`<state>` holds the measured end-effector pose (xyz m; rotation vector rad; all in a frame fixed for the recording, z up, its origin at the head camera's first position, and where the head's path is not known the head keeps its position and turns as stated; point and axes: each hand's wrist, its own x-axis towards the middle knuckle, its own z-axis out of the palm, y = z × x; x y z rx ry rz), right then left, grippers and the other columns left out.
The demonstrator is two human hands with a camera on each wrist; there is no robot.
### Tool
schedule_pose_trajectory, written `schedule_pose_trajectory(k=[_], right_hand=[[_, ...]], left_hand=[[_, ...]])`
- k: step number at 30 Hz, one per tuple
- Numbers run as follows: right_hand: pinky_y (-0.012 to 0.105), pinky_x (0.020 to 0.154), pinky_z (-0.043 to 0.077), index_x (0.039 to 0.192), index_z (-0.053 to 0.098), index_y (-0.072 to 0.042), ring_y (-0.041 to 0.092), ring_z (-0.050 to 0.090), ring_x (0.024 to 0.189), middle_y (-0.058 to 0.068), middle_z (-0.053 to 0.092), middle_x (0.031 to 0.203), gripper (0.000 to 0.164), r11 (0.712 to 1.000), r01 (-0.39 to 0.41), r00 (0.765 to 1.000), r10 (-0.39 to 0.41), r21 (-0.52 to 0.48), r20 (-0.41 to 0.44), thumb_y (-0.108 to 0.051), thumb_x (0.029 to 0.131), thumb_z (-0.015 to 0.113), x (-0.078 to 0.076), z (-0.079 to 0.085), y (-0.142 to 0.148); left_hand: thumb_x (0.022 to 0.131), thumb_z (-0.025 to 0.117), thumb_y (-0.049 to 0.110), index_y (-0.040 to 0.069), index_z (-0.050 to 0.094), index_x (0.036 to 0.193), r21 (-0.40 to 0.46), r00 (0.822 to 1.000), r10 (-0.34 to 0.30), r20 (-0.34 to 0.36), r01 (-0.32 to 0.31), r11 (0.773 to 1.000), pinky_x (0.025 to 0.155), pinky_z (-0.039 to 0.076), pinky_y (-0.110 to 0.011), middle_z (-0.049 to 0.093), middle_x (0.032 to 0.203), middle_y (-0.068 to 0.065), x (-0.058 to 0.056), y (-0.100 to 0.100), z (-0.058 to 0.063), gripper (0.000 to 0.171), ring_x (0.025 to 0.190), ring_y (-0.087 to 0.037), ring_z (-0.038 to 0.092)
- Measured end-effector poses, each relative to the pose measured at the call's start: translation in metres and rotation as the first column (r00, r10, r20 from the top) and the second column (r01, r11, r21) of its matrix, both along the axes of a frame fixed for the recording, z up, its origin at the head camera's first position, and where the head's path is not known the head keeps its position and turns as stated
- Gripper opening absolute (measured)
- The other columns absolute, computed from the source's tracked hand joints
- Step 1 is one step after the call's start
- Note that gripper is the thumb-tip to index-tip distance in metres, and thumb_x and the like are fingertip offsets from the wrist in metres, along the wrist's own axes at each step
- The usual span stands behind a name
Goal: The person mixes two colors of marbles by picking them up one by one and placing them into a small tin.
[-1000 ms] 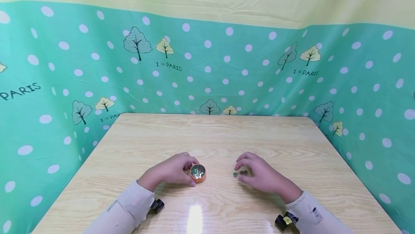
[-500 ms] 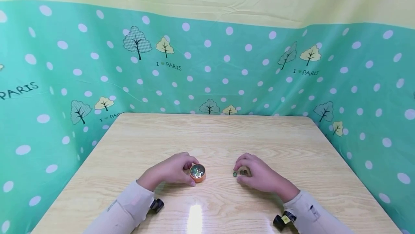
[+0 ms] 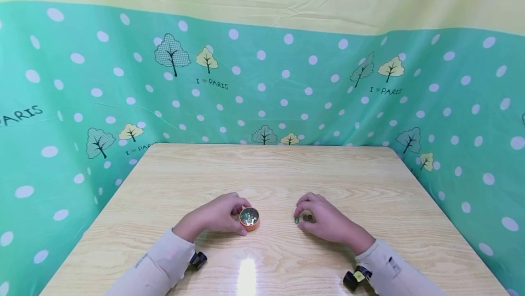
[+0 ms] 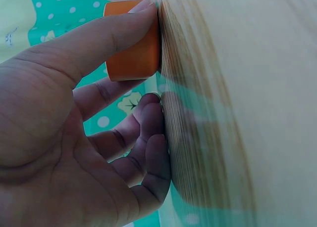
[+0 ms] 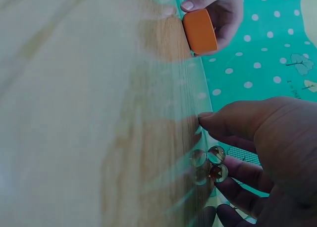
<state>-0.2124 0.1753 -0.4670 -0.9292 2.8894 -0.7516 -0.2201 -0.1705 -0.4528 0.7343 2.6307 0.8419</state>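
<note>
My left hand (image 3: pixel 223 214) holds a small round orange container (image 3: pixel 249 219) on the table by its side, thumb and fingers around it. Several shiny pieces, some greenish, lie inside; in the left wrist view only the container's smooth orange wall (image 4: pixel 133 54) shows. To the right, my right hand (image 3: pixel 324 219) rests low over the table, fingers bent loosely around glass marbles. A green marble (image 3: pixel 296 220) lies between its thumb and index fingertips, apparently not pinched. Two clear marbles (image 5: pixel 217 163) with coloured cores lie on the table under that palm.
The pale wood table (image 3: pixel 262 173) has a glossy surface that reflects the hands. Green dotted cloth (image 3: pixel 262 77) with tree prints hangs behind it and on both sides. Each wrist carries a small black camera (image 3: pixel 198 260).
The right hand has shifted slightly left, its thumb and index fingertips now closer around the green marble. The left hand and the orange container stay in place.
</note>
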Motion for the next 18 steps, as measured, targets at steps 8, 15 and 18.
schedule_pose_trajectory(k=[8, 15, 18], right_hand=[[0.040, 0.093, 0.048, 0.095, 0.073, -0.029, 0.014, 0.052, 0.115, -0.009, 0.057, 0.122, 0.010, 1.000, 0.007, 1.000, -0.007, 0.007, -0.004, -0.023, 0.092, 0.080, 0.0010, 0.0010, -0.0009], [0.041, 0.093, 0.049, 0.093, 0.072, -0.030, 0.015, 0.052, 0.116, -0.007, 0.058, 0.123, 0.010, 1.000, 0.005, 1.000, -0.005, 0.009, -0.020, -0.025, 0.091, 0.080, 0.0013, 0.0013, -0.0010], [0.042, 0.094, 0.048, 0.092, 0.072, -0.030, 0.015, 0.052, 0.116, -0.007, 0.058, 0.123, 0.009, 1.000, 0.002, 1.000, -0.001, 0.007, -0.025, -0.026, 0.091, 0.081, 0.0011, 0.0014, -0.0009]], left_hand=[[0.075, 0.094, 0.035, 0.021, 0.069, 0.125, 0.002, 1.000, 0.001, -0.003, -0.001, 1.000, 0.081, 0.044, -0.036, 0.057, 0.104, 0.002, 0.0017, 0.0005, 0.0017, 0.058, 0.094, -0.018, 0.053], [0.075, 0.094, 0.035, 0.021, 0.069, 0.125, -0.002, 1.000, 0.002, -0.007, -0.002, 1.000, 0.081, 0.044, -0.036, 0.057, 0.104, 0.003, 0.0017, 0.0009, 0.0017, 0.058, 0.094, -0.018, 0.053], [0.075, 0.094, 0.036, 0.021, 0.069, 0.125, -0.004, 1.000, 0.000, -0.007, 0.000, 1.000, 0.081, 0.044, -0.036, 0.057, 0.104, 0.003, 0.0015, 0.0009, 0.0017, 0.058, 0.094, -0.018, 0.053]])
